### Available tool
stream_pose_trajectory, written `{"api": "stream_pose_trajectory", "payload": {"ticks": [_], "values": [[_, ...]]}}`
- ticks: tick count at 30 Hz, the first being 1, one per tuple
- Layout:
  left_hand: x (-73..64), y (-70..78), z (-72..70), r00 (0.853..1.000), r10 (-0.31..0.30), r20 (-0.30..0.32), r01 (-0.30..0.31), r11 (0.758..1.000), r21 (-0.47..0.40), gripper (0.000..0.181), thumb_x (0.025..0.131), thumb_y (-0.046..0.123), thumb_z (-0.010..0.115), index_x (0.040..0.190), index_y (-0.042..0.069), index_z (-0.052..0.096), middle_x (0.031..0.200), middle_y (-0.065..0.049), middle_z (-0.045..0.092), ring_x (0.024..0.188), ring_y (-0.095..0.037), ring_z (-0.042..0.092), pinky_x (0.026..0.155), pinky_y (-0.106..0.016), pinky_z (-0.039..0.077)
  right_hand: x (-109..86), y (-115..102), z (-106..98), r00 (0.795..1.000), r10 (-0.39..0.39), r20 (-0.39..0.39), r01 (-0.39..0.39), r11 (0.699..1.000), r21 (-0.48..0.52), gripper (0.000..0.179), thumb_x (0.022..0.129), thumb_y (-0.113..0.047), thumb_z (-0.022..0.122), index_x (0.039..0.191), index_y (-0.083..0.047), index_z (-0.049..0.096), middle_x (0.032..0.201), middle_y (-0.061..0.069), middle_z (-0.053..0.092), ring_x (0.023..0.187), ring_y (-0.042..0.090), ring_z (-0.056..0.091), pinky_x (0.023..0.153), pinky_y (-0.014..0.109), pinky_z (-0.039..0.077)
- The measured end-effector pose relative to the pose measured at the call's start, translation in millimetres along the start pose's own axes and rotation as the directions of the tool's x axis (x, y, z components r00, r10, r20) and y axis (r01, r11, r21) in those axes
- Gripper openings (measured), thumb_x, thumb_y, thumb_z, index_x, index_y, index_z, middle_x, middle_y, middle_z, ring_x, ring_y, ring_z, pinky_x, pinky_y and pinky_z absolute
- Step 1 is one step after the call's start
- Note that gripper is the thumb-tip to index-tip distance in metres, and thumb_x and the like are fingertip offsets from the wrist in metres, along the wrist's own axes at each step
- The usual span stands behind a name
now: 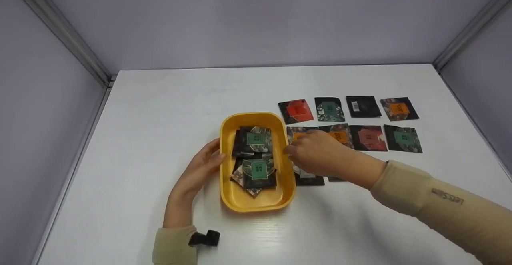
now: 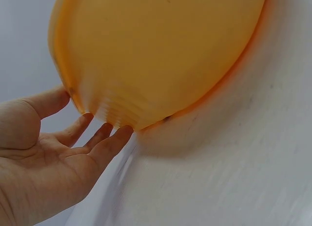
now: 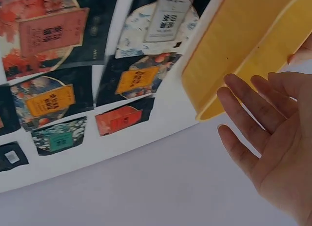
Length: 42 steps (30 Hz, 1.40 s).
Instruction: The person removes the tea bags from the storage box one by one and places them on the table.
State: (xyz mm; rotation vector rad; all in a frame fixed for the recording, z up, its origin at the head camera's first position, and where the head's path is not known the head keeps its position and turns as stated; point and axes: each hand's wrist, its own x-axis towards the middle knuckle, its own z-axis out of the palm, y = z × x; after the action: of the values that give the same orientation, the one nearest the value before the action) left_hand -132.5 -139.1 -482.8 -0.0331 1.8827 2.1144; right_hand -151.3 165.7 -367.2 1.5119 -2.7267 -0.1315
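A yellow plastic tray [image 1: 256, 206] has my hands at its two long sides. In it lies a loose pile of dark sachets, with a green-labelled sachet [image 1: 258, 172] on top. My left hand [image 1: 202, 167] touches the left side; in the left wrist view its fingertips rest along the outer wall, thumb near the rim. My right hand [image 1: 316, 151] is at the right rim. In the right wrist view its fingers [image 3: 248, 111] are spread and loosely bent, fingertips right at the wall. The hand partly covers an orange-labelled sachet [image 1: 338, 135] below it.
Right of the tray, sachets lie in rows. The back row has a red sachet [image 1: 297, 111], a green-labelled sachet [image 1: 329, 109], a black sachet with a barcode [image 1: 363, 106] and an orange-labelled sachet [image 1: 399, 108]. A front sachet [image 1: 310, 180] lies partly under my right hand. Pale walls [image 1: 256, 25] enclose the white table [image 1: 168, 97].
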Motion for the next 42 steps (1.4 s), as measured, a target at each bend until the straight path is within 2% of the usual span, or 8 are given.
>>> {"api": "stream_pose_trajectory", "payload": {"ticks": [4,11,15,18,25,33,37,42], "values": [[-0.3,0.4,0.5,1.000,-0.002,-0.002,0.002,1.000,0.011,0.061,0.099,0.019,0.063,0.152,0.009,0.035,0.156,-0.010,0.033,0.141,-0.026,0.035,0.110,-0.043,0.036,26.1,-0.9,-9.7,0.998,0.018,0.061,-0.018,1.000,0.013,0.019,0.095,-0.019,0.065,0.110,-0.010,0.074,0.087,0.004,0.074,0.066,0.018,0.063,0.058,0.027,0.051],[0.1,0.2,1.3,1.000,0.002,-0.003,-0.002,1.000,-0.007,0.060,0.099,0.016,0.062,0.152,0.007,0.035,0.156,-0.011,0.034,0.139,-0.025,0.038,0.109,-0.043,0.038,63.6,2.9,-13.2,0.985,0.056,0.165,-0.064,0.997,0.048,0.019,0.097,-0.016,0.059,0.108,-0.010,0.073,0.071,0.002,0.064,0.056,0.017,0.051,0.051,0.027,0.045],[0.3,0.5,1.1,1.000,0.002,-0.001,-0.002,1.000,0.003,0.060,0.099,0.016,0.062,0.152,0.008,0.036,0.156,-0.011,0.033,0.139,-0.026,0.038,0.109,-0.043,0.038,82.0,5.2,-8.4,0.968,0.119,0.222,-0.146,0.983,0.112,0.024,0.096,-0.017,0.061,0.116,-0.009,0.071,0.090,0.005,0.071,0.071,0.020,0.062,0.067,0.033,0.055],[0.0,0.6,0.7,1.000,0.003,-0.001,-0.003,1.000,0.003,0.060,0.099,0.016,0.062,0.152,0.008,0.036,0.156,-0.012,0.033,0.140,-0.026,0.038,0.110,-0.043,0.037,96.1,4.4,-3.2,0.946,0.182,0.267,-0.228,0.962,0.152,0.026,0.097,-0.020,0.063,0.120,-0.010,0.070,0.101,0.005,0.072,0.083,0.021,0.064,0.082,0.036,0.056],[-0.8,0.5,-0.5,1.000,0.002,-0.012,-0.002,1.000,0.003,0.059,0.098,0.017,0.063,0.151,0.008,0.037,0.155,-0.011,0.034,0.139,-0.025,0.039,0.110,-0.042,0.037,126.5,-6.5,9.8,0.894,0.267,0.360,-0.327,0.938,0.118,0.012,0.096,-0.017,0.062,0.091,-0.008,0.068,0.076,0.005,0.061,0.070,0.021,0.053,0.071,0.035,0.050],[-1.3,1.0,-0.4,1.000,0.019,0.003,-0.019,1.000,0.003,0.057,0.099,0.015,0.061,0.151,0.007,0.037,0.155,-0.012,0.034,0.139,-0.026,0.039,0.108,-0.042,0.039,140.7,-21.8,21.1,0.823,0.364,0.436,-0.430,0.901,0.061,0.019,0.093,-0.021,0.070,0.102,-0.004,0.069,0.096,0.010,0.069,0.085,0.024,0.061,0.084,0.039,0.053],[-1.6,0.6,-0.8,1.000,0.024,0.015,-0.024,1.000,0.008,0.059,0.100,0.015,0.060,0.152,0.006,0.034,0.157,-0.014,0.032,0.140,-0.028,0.038,0.108,-0.044,0.039,143.1,-25.6,24.9,0.810,0.375,0.450,-0.418,0.909,-0.006,0.026,0.089,-0.025,0.075,0.104,-0.004,0.071,0.098,0.010,0.070,0.090,0.024,0.065,0.084,0.039,0.055],[-2.0,0.5,-1.2,1.000,0.020,0.017,-0.020,1.000,0.002,0.060,0.100,0.014,0.060,0.153,0.006,0.033,0.157,-0.014,0.032,0.139,-0.028,0.038,0.108,-0.044,0.039,143.2,-27.4,29.1,0.817,0.372,0.441,-0.386,0.921,-0.061,0.012,0.091,-0.016,0.069,0.096,-0.005,0.069,0.079,0.006,0.059,0.078,0.021,0.060,0.079,0.036,0.057]]}}
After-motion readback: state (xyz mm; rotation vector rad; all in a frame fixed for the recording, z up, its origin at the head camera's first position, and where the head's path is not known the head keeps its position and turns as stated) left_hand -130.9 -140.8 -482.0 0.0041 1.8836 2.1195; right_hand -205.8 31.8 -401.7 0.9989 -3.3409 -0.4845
